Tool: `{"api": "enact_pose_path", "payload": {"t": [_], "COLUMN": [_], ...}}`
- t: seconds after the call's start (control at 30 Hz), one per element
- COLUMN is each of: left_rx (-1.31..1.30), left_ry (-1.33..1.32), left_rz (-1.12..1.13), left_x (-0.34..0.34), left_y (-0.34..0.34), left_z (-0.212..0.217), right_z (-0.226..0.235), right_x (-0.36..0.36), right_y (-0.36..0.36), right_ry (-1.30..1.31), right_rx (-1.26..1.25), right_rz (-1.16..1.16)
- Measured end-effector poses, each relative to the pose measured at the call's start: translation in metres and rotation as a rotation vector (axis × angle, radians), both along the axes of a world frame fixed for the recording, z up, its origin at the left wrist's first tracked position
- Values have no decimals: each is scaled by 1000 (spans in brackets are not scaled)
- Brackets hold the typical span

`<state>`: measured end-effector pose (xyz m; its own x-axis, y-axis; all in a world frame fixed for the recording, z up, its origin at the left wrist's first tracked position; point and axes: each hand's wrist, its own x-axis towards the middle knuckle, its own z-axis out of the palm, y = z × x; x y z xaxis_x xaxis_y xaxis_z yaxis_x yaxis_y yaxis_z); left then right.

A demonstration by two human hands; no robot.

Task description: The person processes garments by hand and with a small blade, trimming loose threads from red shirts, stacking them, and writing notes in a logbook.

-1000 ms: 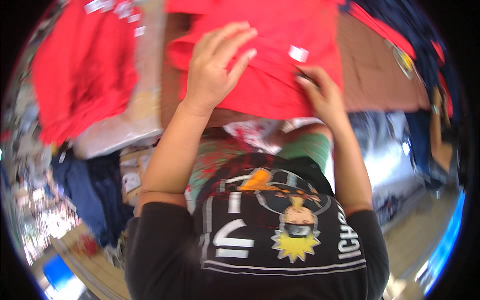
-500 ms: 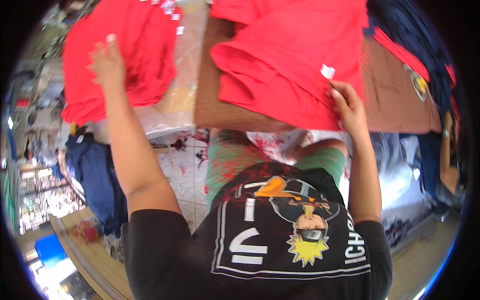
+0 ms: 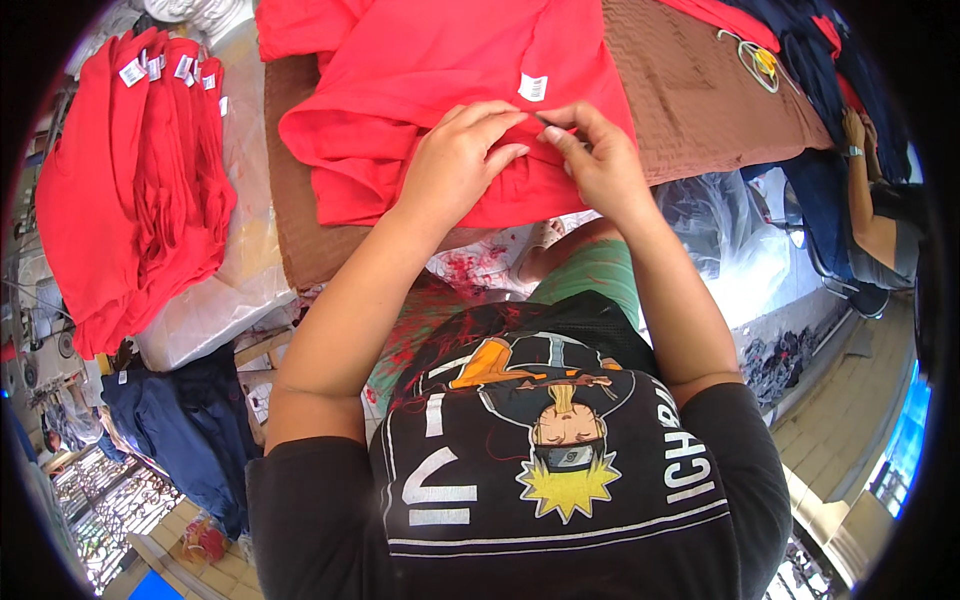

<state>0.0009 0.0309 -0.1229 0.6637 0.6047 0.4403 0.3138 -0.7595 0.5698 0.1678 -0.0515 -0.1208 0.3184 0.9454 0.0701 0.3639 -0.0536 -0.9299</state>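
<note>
A brown cloth [image 3: 700, 105] covers the work table. To its left sits a pile of red clothes [image 3: 140, 190] with small white tags, on something wrapped in shiny plastic [image 3: 250, 215]. Lower down on that side hang dark blue clothes [image 3: 185, 415]. On the right part of the brown cloth lies a loop of yellow and white cord [image 3: 762, 66]. Past its right end is another person [image 3: 880, 225]. Clear plastic [image 3: 705, 215] is bunched below its right part.

The red garment [image 3: 440, 60] is spread on the middle of the brown cloth and reaches its near edge. Both hands hide some of it. Its far end runs out of view, so its long way cannot be told. A white tag [image 3: 533, 88] sticks up just past the fingers.

The right hand [image 3: 605, 165] pinches a small dark tool [image 3: 546, 122] between thumb and finger. The tool lies slantwise, its tip pointing left and toward the brown cloth's far side. The left hand [image 3: 465, 150] is over the red garment, its thumb spread from its fingers.
</note>
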Motion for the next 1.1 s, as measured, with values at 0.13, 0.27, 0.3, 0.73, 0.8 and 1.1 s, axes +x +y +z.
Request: {"api": "enact_pose_path", "payload": {"t": [0.13,0.27,0.3,0.73,0.8,1.1], "left_rx": [10,9,18,49,44,-228], "left_ry": [61,90,98,122,126,237], "left_rz": [18,-1,-15,-180,-179,-135], "left_x": [3,6,7,11,11,15], "left_y": [4,11,13,32,32,43], "left_z": [-12,-9,-9,-4,-4,3], "right_z": [-5,-4,-4,-5,-4,1], "right_x": [-1,1,1,2,2,5], "right_y": [-1,0,1,2,1,-1], "right_ry": [-70,-73,-78,-44,-54,-106], "right_rx": [-6,-23,-21,-36,-48,-105], "right_rz": [11,13,14,13,5,-2]}}
